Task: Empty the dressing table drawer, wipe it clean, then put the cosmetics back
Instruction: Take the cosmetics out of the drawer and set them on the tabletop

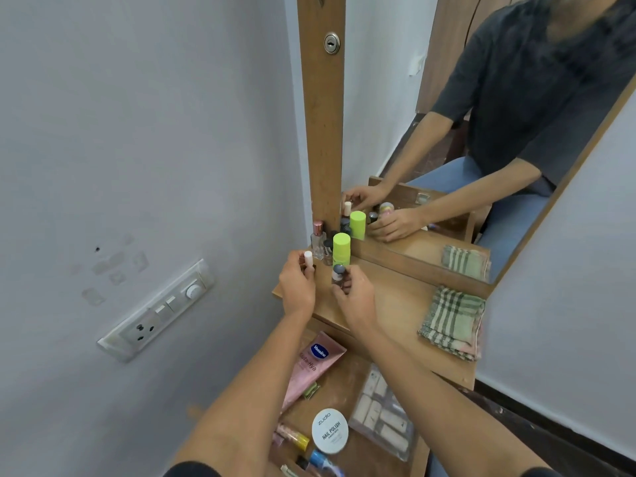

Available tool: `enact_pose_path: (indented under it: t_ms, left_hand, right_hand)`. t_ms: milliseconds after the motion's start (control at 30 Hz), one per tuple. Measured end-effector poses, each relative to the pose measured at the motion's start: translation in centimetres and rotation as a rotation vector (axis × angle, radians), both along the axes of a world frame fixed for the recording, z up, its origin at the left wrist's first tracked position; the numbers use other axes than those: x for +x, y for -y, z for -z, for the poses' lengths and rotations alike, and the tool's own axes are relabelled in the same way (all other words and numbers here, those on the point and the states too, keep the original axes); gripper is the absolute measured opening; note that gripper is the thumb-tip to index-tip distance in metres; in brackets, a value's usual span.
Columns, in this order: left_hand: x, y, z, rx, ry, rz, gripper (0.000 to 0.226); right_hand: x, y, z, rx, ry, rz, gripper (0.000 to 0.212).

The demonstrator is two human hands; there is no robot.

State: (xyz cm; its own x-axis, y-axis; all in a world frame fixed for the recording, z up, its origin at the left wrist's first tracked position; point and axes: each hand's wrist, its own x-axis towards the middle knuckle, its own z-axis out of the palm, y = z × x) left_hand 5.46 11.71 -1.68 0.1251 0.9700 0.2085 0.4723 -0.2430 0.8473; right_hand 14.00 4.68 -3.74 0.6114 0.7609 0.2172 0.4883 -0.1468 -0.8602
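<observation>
DRESSING TABLE, FAR LEFT CORNER: My left hand [297,287] pinches a small white-capped bottle [308,260] while my right hand [354,297] grips a grey-capped polish bottle [338,274]. Both are upright over the tabletop [395,304]; I cannot tell whether they touch it. Just behind them stand a green-capped bottle [341,249] and a rose-capped perfume bottle [318,237], close against the mirror [481,132] frame.

The open drawer [339,390] below holds a pink Vaseline tube [315,366], a round white tub [329,431], a clear pouch [382,418] and a few small vials [292,437] at its near edge, so I judge the emptying about half done.

The little bottles look like glass: light, rigid, smooth and breakable. I would take them round the body below the cap and set them flat, since narrow bases tip. The tube is soft and will sag if taken by one end, and the limp pouch wants lifting by an edge.

The crowded corner is the obstacle, because a stray knuckle could topple the green-capped bottle. A folded checked cloth [452,321] lies well apart on the right, and a switchboard [155,311] is on the left wall.
</observation>
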Motion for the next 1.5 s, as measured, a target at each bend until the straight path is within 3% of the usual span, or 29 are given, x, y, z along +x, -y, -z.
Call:
enact_pose_path:
  t_ms: [433,1100,1367,1500]
  left_hand:
    - [0.6,-3.2,1.4,-0.114,0.141,0.003,0.016]
    - [0.4,-3.1,1.4,-0.080,0.095,0.036,0.027]
    - [-4.8,-0.3,2.1,-0.105,0.086,0.034,0.024]
    - [-8.0,2.0,2.6,-0.111,0.076,0.054,0.022]
  right_hand:
    - [-2.2,-3.9,0.5,-0.044,-0.048,0.141,0.021]
    - [-1.9,-4.4,0.4,-0.051,-0.014,0.210,0.015]
    - [-3.0,-0.2,0.5,0.121,-0.103,0.057,0.007]
    - [-4.1,3.5,1.0,0.146,0.014,-0.073,0.009]
